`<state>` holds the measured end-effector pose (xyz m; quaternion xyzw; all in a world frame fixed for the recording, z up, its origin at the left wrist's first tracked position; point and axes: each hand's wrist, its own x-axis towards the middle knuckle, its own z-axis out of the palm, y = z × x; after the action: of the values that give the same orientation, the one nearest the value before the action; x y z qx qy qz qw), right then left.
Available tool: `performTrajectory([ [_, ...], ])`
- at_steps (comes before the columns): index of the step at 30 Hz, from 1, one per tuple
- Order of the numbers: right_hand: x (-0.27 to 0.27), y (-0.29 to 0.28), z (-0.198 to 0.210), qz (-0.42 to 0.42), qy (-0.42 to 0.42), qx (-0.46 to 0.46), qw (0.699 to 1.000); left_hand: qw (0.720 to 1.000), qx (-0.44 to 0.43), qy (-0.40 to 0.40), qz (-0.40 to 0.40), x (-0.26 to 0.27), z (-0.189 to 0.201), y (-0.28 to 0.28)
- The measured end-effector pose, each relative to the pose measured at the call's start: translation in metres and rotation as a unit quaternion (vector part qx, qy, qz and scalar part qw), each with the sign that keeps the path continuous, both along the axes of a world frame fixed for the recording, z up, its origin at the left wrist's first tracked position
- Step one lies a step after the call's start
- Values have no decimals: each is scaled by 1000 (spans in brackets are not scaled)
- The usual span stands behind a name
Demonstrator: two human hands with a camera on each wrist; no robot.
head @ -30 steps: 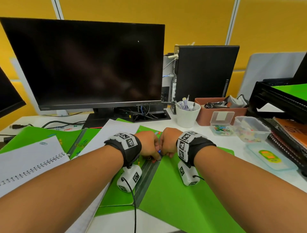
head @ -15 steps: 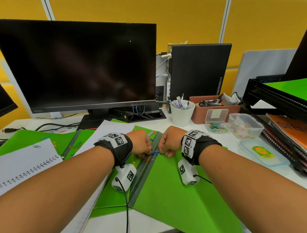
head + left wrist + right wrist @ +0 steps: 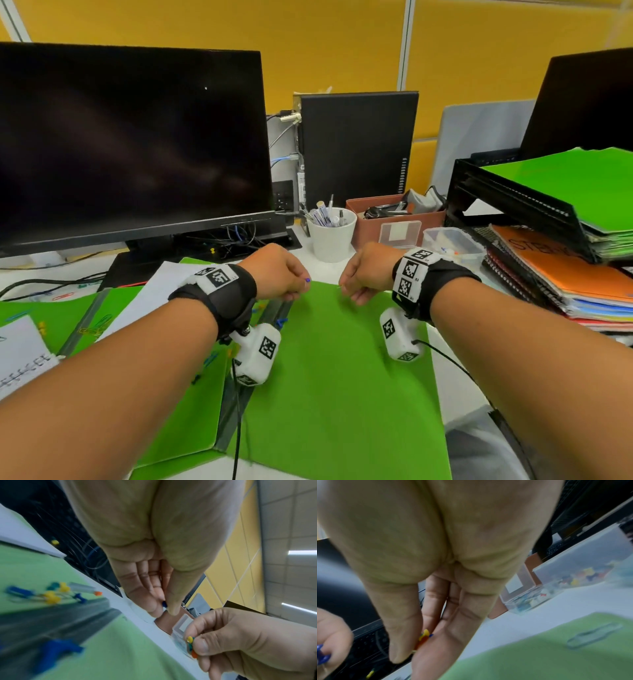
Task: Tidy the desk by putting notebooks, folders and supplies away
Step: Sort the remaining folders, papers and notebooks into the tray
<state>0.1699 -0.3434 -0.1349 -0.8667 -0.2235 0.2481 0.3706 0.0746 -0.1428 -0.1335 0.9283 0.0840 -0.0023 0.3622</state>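
Note:
Both hands hover apart over an open green folder point(image 3: 342, 370). My left hand point(image 3: 304, 287) pinches a blue push pin point(image 3: 164, 604) between thumb and forefinger. My right hand point(image 3: 345, 289) pinches a small bunch of push pins point(image 3: 190, 647), yellow, green and orange, also seen in the right wrist view as push pins point(image 3: 424, 637). Loose pins and clips point(image 3: 53, 596) lie on the left folder beside the grey spine. A blue pin point(image 3: 281, 322) rests by the spine. A small clear pin box point(image 3: 399, 234) and a clear tub point(image 3: 452, 243) stand beyond my right hand.
A large monitor point(image 3: 130, 144) and a PC tower point(image 3: 356, 144) stand behind. A white pen cup point(image 3: 331, 236) and a brown box point(image 3: 394, 219) sit mid-desk. A black tray rack point(image 3: 513, 202) with green folders and stacked notebooks point(image 3: 565, 270) fills the right. A spiral notebook point(image 3: 20, 353) lies left.
Both hands rose off the folder spine and drew apart, each keeping pins pinched. The head view swung to the right.

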Motion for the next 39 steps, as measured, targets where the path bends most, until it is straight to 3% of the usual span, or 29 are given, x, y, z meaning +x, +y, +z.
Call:
performTrajectory([
  [8, 38, -67, 34, -104, -37, -9, 994, 994, -91, -66, -18, 57, -10, -73],
  [11, 64, -93, 50, -134, -77, -52, 987, 988, -118, -93, -28, 76, -12, -95],
  [17, 113, -124, 71, -187, -132, -134, 964, 988, -88, -108, -60, 119, -3, -124],
  [22, 130, -126, 59, -201, -171, -277, 924, 989, -64, -114, -62, 151, 6, -144],
  [24, 136, -125, 51, -211, -180, -284, 918, 990, -66, -111, -62, 161, 7, -154],
  [27, 146, -121, 40, -200, -187, -318, 907, 990, -70, -100, -70, 175, 8, -168],
  [31, 156, -121, 36, -155, -273, -348, 883, 991, -62, -86, -79, 191, 8, -180],
  [39, 160, -126, 44, -106, -234, -347, 902, 992, -51, -88, -75, 209, 5, -200],
])
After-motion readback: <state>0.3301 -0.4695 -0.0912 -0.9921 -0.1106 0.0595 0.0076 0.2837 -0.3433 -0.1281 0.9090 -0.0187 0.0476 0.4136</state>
